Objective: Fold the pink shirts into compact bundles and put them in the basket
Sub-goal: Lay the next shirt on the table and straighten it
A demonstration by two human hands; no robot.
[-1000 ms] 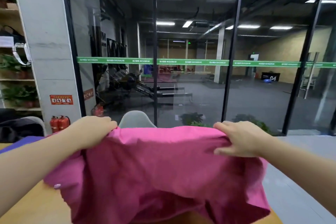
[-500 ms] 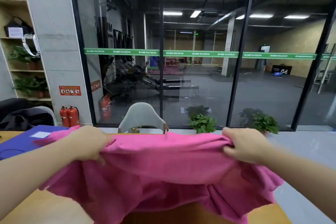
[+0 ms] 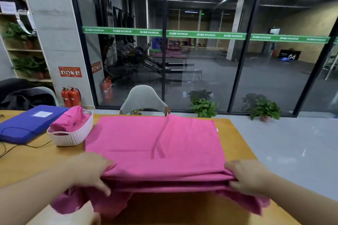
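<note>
A pink shirt (image 3: 155, 144) lies spread flat on the wooden table (image 3: 27, 162), its near edge folded over in layers. My left hand (image 3: 91, 170) grips the near left corner of that fold. At the near right corner my right hand (image 3: 245, 175) pinches the layered edge. The sleeves hang off the table's front below my hands. A pale pink basket (image 3: 73, 135) stands just left of the shirt and holds a folded pink bundle (image 3: 71, 118).
A blue folder (image 3: 27, 124) lies left of the basket, with black cables beside it. A grey chair (image 3: 144, 100) stands behind the table's far edge. Glass wall, potted plants (image 3: 204, 106) and fire extinguishers (image 3: 71, 97) are beyond. The table ends at the right.
The shirt was held up in the air by both hands; it now lies flat on the table. My hands have come down and toward me, still holding its edge.
</note>
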